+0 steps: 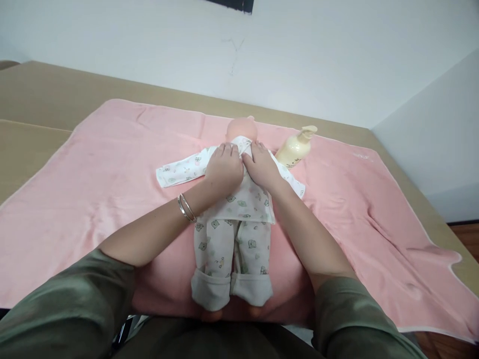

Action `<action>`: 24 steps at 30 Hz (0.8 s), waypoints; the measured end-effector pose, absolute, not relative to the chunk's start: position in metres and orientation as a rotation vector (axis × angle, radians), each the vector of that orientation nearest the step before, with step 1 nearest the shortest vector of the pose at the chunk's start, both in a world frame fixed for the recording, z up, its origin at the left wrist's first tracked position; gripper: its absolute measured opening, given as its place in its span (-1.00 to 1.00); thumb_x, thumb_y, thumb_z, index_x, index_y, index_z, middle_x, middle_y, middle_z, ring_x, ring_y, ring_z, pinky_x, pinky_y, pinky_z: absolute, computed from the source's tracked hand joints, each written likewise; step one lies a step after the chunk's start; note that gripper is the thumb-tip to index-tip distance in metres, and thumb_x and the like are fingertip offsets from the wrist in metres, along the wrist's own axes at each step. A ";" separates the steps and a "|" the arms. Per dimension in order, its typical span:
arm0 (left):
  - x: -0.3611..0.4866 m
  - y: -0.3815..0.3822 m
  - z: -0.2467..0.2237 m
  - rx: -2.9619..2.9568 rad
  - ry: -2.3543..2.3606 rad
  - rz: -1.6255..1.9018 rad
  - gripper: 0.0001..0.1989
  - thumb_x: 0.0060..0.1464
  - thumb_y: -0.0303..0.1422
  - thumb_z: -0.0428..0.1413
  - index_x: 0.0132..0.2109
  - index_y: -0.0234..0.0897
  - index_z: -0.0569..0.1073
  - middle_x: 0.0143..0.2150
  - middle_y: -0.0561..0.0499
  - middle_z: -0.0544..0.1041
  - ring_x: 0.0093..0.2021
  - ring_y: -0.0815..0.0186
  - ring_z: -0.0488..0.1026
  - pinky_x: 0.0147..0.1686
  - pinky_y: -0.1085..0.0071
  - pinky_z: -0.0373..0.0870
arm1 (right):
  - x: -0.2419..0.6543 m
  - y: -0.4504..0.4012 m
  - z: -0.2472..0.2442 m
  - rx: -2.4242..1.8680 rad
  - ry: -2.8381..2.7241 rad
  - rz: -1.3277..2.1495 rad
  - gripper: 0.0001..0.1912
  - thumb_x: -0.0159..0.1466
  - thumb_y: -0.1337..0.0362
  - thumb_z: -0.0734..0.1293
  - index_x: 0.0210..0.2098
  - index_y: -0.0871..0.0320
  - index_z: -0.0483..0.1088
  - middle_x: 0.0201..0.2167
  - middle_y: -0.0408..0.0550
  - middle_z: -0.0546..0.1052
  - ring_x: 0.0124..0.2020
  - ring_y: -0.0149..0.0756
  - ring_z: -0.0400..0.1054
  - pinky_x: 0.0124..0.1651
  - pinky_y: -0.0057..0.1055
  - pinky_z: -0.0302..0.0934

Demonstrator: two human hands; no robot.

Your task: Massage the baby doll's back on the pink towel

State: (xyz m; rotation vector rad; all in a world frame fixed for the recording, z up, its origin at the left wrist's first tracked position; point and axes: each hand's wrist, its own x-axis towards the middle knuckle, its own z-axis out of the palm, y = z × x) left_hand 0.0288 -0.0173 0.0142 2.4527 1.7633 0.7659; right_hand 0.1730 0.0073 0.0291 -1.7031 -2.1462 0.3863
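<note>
A baby doll (241, 130) lies on its back on a pink blanket (123, 144), its head toward the wall. It wears a white printed top (245, 204) and matching trousers (215, 244) with turned-up cuffs. My left hand (225, 167) rests on the upper chest at the left, fingers together over the cloth. Beside it, my right hand (262, 165) lies on the other side of the chest, its thumb apart from the fingers and near the collar. Both palms are hidden.
A cream pump bottle (295, 148) leans beside the doll's sleeve at the right. The blanket covers much of a wooden table (56, 89). A white wall (168, 45) stands behind the table, with another wall at the right.
</note>
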 end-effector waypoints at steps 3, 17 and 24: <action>0.023 -0.013 0.021 2.410 1.742 0.690 -0.44 0.37 -0.35 -0.18 0.34 -0.67 0.29 0.37 -0.49 0.38 0.42 -0.09 0.29 0.45 -0.01 0.15 | 0.173 0.008 0.029 -1.668 -2.160 0.362 -0.31 0.46 0.13 0.09 0.41 0.52 0.16 0.47 0.38 0.21 0.53 0.15 0.02 0.57 0.06 -0.11; 0.018 0.003 0.008 2.275 1.819 0.898 -0.54 0.36 -0.36 -0.20 0.19 -0.39 0.46 0.18 -0.27 0.56 0.23 0.05 0.45 0.32 0.10 0.31 | 0.152 -0.015 0.036 -1.618 -2.216 0.440 -0.38 0.40 0.28 0.05 0.41 0.25 0.21 0.53 0.15 0.14 0.57 0.15 -0.07 0.54 0.25 -0.11; 0.018 0.001 0.011 2.248 1.809 0.892 -0.53 0.34 -0.36 -0.19 0.20 -0.38 0.47 0.19 -0.25 0.56 0.22 0.02 0.45 0.31 0.06 0.32 | 0.162 0.004 0.026 -1.665 -2.114 0.418 -0.30 0.43 0.15 0.08 0.48 0.33 0.09 0.56 0.21 0.06 0.59 0.07 -0.14 0.59 0.19 -0.29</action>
